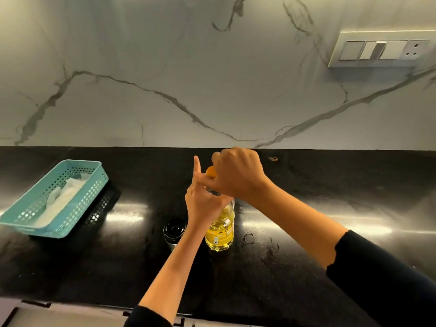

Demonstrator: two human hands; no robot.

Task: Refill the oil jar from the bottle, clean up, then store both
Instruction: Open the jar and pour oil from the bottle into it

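At the middle of the black counter (330,185) the oil bottle (220,228) stands upright, the left hand (204,197) curled round its neck, the right hand (238,175) clamped on the orange cap (210,172). This looks like cap-twisting; next, a steady pour calls for the jar (174,232) just beside

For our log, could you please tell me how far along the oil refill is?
Done: nothing certain; I cannot read how full the jar is. In hand: the right hand grips the yellow cap on the bottle, the left hand holds its neck. Left: wiping smears off the counter, storing both.
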